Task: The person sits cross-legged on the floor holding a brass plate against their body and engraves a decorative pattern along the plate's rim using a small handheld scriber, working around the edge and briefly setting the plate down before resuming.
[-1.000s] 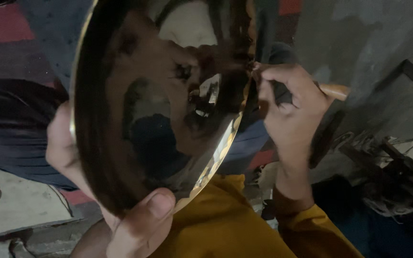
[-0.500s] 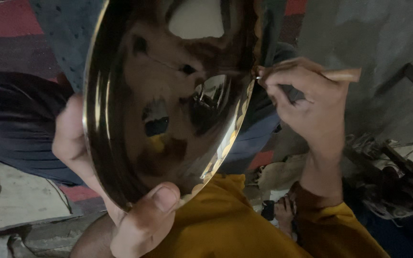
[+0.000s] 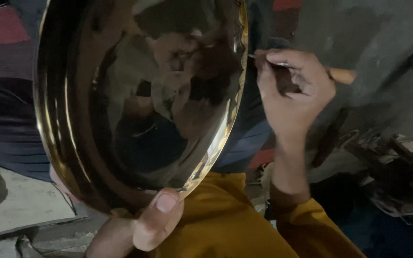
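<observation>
Two hands | left hand [image 3: 144, 224] clamped on brass bowl [image 3: 139, 95] | right hand [image 3: 292, 95] pinching wooden-handled tool [image 3: 342, 75] at rim

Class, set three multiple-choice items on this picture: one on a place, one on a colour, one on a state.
1. Where does the left thumb press?
A. on the bowl's lower rim
B. on the tool's handle
C. on the floor

2. What colour is the sleeve on the right arm?
A. white
B. mustard yellow
C. green

3. How is the bowl held?
A. flat on the ground
B. upside down on a table
C. tilted up on its edge

Answers: 1 A, the left hand grips the brass bowl at its bottom edge. 2 B, the sleeve is yellow. 3 C, its inside faces the camera while the right hand holds a wooden-handled tool at its rim.
</observation>
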